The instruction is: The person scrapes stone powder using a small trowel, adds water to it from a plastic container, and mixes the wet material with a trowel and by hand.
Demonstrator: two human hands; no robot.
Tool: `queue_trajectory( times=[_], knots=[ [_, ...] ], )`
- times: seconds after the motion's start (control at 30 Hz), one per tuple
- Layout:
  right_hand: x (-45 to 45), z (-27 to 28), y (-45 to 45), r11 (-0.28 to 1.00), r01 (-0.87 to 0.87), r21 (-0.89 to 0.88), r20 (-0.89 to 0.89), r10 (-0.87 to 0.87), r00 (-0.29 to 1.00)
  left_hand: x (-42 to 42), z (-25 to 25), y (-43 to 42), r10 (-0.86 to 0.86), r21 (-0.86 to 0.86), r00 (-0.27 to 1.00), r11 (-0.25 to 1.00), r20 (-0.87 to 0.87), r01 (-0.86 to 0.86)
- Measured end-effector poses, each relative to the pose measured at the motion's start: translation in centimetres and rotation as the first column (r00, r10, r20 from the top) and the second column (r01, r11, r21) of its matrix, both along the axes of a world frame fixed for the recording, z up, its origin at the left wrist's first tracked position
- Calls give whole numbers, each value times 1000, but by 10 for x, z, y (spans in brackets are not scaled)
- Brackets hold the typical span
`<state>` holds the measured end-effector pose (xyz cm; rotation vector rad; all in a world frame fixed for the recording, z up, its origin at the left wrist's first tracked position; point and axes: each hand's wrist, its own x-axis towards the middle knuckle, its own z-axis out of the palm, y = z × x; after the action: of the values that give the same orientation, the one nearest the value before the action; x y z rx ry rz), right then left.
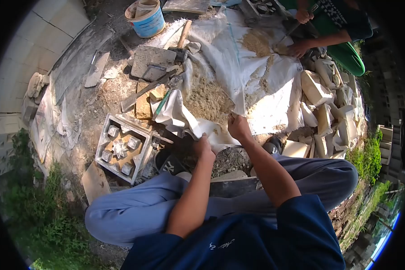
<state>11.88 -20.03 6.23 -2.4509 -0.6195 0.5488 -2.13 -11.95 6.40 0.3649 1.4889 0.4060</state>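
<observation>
My left hand (203, 146) is closed on the near edge of a white plastic sheet (177, 107), just above my shoe. To its right, my right hand (239, 126) is closed on another part of the sheet's edge. Between and beyond the hands, a heap of grey-brown crumbly material (207, 100) lies on the sheet. A green-handled tool (162, 103) rests left of the heap. Left of my left hand sits a square mould frame (144, 155) with a star shape and several small blocks inside.
Broken pale pieces (317, 90) are piled at the right. A co-worker's hand (300, 47) touches the far sheet near more loose material (256, 43). A blue bucket (149, 23), a hammer (183, 36) and a trowel-like plate (153, 61) lie beyond, at the left.
</observation>
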Motion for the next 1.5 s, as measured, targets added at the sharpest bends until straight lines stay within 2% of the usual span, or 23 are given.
queue_trajectory(
  times=[0.03,0.13,0.17,0.2,0.27,0.3,0.37,0.4,0.47,0.53,0.6,0.63,0.7,0.77,0.83,1.0,1.07,1.1,1.17,1.27,1.33,1.4,1.5],
  knots=[
    [-8,6,-3,994,-61,90,-46,65,997,3,-1,0,-101,112,993,988,-55,106],
    [1,27,-5,985,-156,75,-60,160,985,-2,-2,2,-44,148,987,987,-155,67],
    [9,30,0,994,-95,62,-42,97,994,-4,-4,3,-12,179,974,983,-224,53],
    [19,30,7,998,-37,50,-24,38,999,-8,-5,6,-7,177,973,983,-231,49],
    [18,10,8,999,-29,32,-9,30,1000,-13,-1,13,28,540,997,841,-71,15],
    [8,-2,6,997,-48,54,-25,50,998,-8,18,17,45,555,994,832,-96,16],
    [-14,-5,5,990,-95,103,-83,104,991,-14,-8,28,38,616,994,787,-104,35],
    [-20,27,2,977,-202,68,-167,211,963,-17,-19,30,24,665,992,744,-120,62],
    [-9,32,1,958,-283,56,-78,286,955,-14,-10,30,62,640,991,768,-115,26],
    [21,34,12,951,-286,113,69,280,958,-18,-9,28,107,609,986,793,-126,-9],
    [59,21,34,971,-231,56,123,223,967,-23,-11,28,61,590,960,799,-272,117],
    [76,22,48,967,-254,10,171,248,953,-20,-6,32,69,596,961,796,-269,110],
    [94,25,64,964,-264,-38,217,265,939,-17,1,33,59,527,888,822,-455,216],
    [104,26,88,976,-185,-118,259,210,943,-19,-3,34,54,547,891,806,-450,228],
    [112,11,103,974,-204,-95,253,222,942,-22,-2,36,57,563,889,791,-455,238],
    [106,-14,115,948,-312,-69,180,319,931,-19,7,35,85,530,952,843,-294,88],
    [101,-19,89,902,-431,7,113,427,897,-18,3,35,107,525,949,848,-296,68],
    [102,-20,73,905,-426,6,111,423,899,-17,-1,36,127,525,948,850,-292,48],
    [112,-20,49,806,-569,166,54,568,821,-17,-10,39,137,531,957,847,-254,20],
    [129,-2,55,818,-566,104,182,544,819,-16,-2,39,136,541,957,841,-255,25],
    [141,-5,82,894,-421,152,230,382,895,-16,1,37,122,546,950,836,-287,58],
    [148,-4,104,931,-363,-36,220,362,906,-17,0,37,146,575,955,818,-259,31],
    [134,-15,102,915,-400,51,161,388,907,-17,8,39,116,568,939,818,-324,95]
  ],
)
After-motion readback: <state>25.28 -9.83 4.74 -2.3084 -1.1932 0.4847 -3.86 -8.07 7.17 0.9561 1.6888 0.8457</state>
